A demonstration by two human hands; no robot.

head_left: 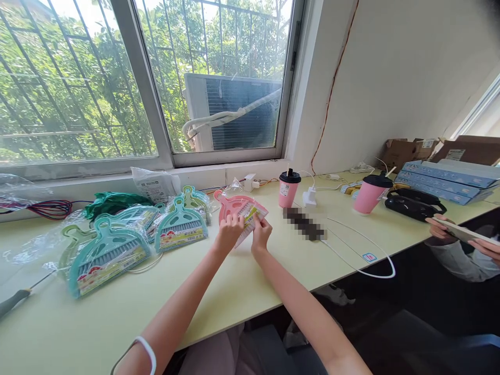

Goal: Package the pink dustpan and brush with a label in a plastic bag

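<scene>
So the left hand (231, 229) had a grip on the pink dustpan (234, 202) at its lower left, and the right hand (261, 234) was clamped on its lower right edge, over the bench (222, 297). Some teal dustpans (181, 212) (bagged up, looked like) lay off left, and a pink cup (287, 192) stood nearby on the right.
</scene>
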